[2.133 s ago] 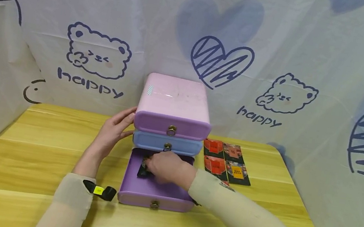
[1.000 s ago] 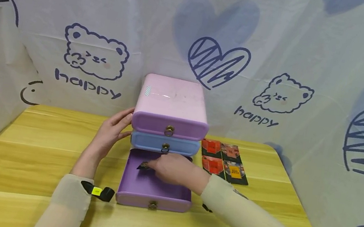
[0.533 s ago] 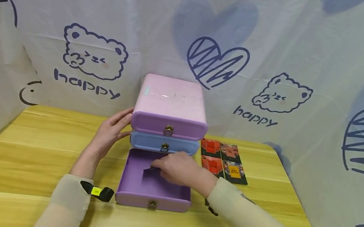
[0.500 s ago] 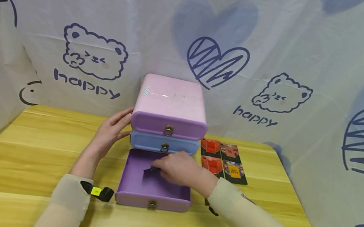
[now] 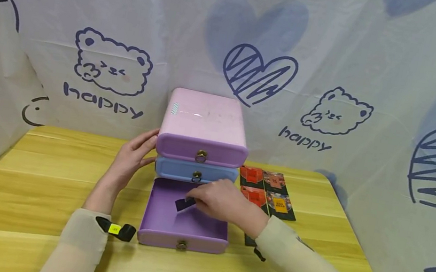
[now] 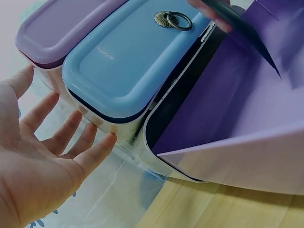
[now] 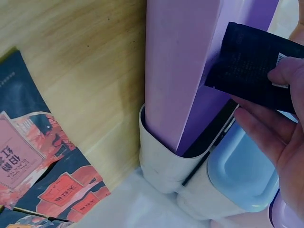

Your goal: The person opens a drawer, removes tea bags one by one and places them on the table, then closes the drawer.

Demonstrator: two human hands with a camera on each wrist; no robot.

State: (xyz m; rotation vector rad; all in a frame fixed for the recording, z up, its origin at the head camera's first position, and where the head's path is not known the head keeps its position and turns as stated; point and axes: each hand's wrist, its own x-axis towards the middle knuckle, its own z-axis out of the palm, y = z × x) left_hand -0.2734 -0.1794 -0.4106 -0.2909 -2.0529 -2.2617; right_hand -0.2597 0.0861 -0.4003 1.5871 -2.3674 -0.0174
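A three-tier drawer unit (image 5: 208, 115) stands with its bottom purple drawer (image 5: 162, 220) pulled out. My left hand (image 5: 131, 158) rests its fingertips on the unit's left side; the left wrist view shows the fingers (image 6: 97, 152) spread and fairly straight. Over the drawer, my right hand (image 5: 224, 201) pinches a dark tea sachet (image 5: 184, 204) between thumb and fingers. Its back, with a white barcode label, faces the right wrist camera, and the sachet (image 7: 247, 61) tilts above the drawer's side wall. Part of it is hidden by the fingers.
Several tea sachets (image 5: 280, 205) with red and orange labels lie in rows on the wooden table (image 5: 300, 268), right of the unit. My right forearm covers some of them. The blue middle drawer (image 5: 178, 169) and purple top drawer (image 5: 177, 147) are closed. A printed cloth hangs behind.
My right hand has taken up the sachet from the left part of the bottom drawer and drawn it a little to the right. My left hand has stayed at the unit's side.
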